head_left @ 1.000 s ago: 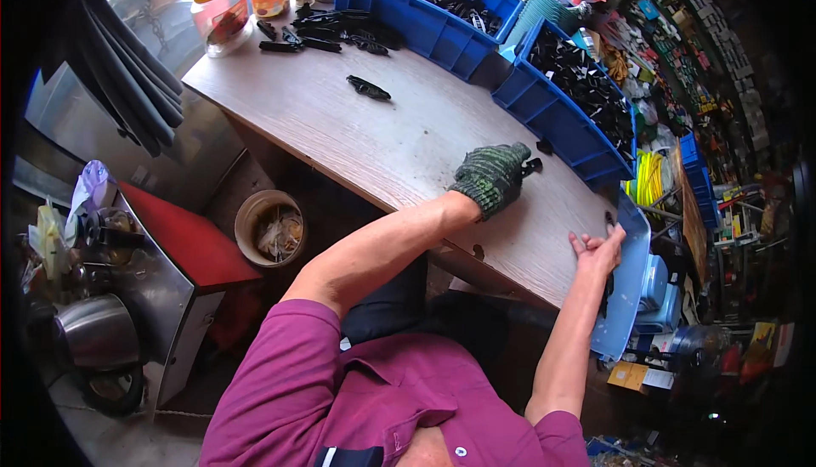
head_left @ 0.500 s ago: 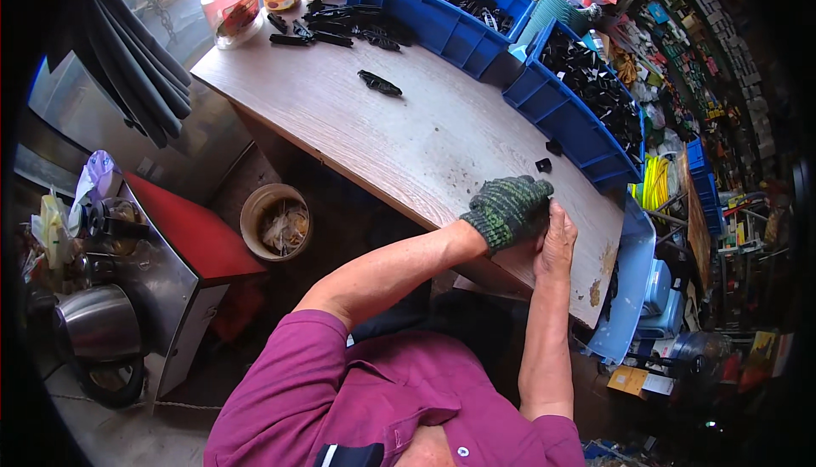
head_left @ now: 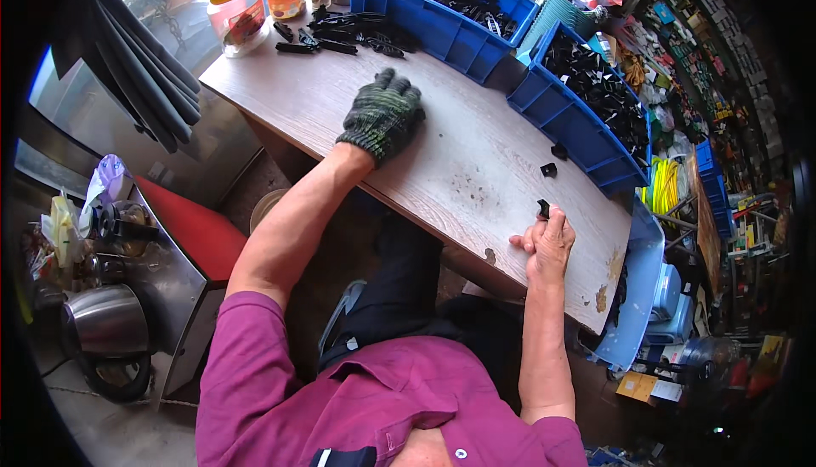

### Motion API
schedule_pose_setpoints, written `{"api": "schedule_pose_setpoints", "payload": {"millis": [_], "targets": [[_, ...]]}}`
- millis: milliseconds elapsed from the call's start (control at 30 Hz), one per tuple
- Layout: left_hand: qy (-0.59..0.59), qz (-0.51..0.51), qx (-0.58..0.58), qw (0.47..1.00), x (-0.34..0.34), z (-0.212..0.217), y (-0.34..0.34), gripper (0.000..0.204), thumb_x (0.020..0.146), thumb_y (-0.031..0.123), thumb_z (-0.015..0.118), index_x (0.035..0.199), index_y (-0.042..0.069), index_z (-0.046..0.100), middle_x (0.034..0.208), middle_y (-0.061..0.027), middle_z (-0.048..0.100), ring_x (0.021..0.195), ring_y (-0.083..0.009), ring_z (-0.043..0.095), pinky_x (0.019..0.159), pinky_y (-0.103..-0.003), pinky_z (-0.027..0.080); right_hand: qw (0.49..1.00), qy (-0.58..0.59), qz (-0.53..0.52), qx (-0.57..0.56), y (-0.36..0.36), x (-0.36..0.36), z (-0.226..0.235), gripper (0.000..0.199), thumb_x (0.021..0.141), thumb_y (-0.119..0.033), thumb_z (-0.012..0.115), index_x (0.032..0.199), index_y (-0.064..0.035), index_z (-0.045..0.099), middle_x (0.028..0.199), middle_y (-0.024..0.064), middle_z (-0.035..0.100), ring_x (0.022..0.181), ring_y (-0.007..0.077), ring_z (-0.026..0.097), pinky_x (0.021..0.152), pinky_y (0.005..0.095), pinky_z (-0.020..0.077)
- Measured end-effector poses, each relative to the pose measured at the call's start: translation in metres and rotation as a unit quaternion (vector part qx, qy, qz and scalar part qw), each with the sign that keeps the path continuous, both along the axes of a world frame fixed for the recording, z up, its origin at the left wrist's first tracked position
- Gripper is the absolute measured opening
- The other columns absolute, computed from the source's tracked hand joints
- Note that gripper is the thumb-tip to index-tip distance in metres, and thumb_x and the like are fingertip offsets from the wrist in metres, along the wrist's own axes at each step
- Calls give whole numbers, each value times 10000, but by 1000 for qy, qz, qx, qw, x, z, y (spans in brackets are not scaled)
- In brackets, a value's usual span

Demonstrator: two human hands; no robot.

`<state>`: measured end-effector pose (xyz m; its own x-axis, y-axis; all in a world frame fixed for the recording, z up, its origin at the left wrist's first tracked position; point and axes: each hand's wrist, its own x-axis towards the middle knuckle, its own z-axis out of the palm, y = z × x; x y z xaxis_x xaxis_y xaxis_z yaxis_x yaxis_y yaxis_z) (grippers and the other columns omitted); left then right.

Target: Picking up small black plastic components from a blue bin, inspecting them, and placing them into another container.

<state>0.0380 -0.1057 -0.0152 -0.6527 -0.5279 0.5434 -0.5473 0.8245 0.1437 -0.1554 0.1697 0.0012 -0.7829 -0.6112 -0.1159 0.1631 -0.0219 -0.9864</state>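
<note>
My left hand [head_left: 381, 117], in a dark green knitted glove, rests on the wooden table [head_left: 476, 152] left of its middle. Its fingers are bent downward and look closed; whatever lies under them is hidden. Over the table's right part my bare right hand [head_left: 549, 244] pinches a small black plastic piece [head_left: 543, 208] between thumb and forefinger, the piece standing up above the fingertips. Two similar small black pieces lie just beyond it, the nearer black piece [head_left: 549, 170] and the farther black piece [head_left: 558, 152]. A pile of long black plastic parts [head_left: 361, 29] lies at the far left.
Along the far side stand a blue bin [head_left: 476, 63] of long black parts and a second blue bin [head_left: 544, 106] of small black pieces. Lidded jars [head_left: 234, 10] stand at the far left corner. A metal kettle [head_left: 106, 322] sits on a cabinet at left.
My left hand has moved away from my right hand, leftward and farther over the table. It now covers the spot where a single black part lay. The piece in my right hand now shows.
</note>
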Motion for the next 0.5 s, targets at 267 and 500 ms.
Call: {"api": "schedule_pose_setpoints", "payload": {"millis": [267,500], "targets": [[-3,-161,99,982,-15,20,14,381,790,43,614,1160,119,659,1254,-157,620,1267,-361,529,998,-470,491,1000,19,3,-15,1,2,1,378,998,-385,543,797,-66,506,459,-44,272,361,97,332,414,357,531],[48,28,12,998,-16,11,19,289,883,240,610,1116,76,662,1114,-167,648,1110,-349,589,1021,-513,410,999,24,6,-27,2,1,0,375,996,-381,550,791,-69,508,457,-43,271,363,95,331,404,351,525]]}}
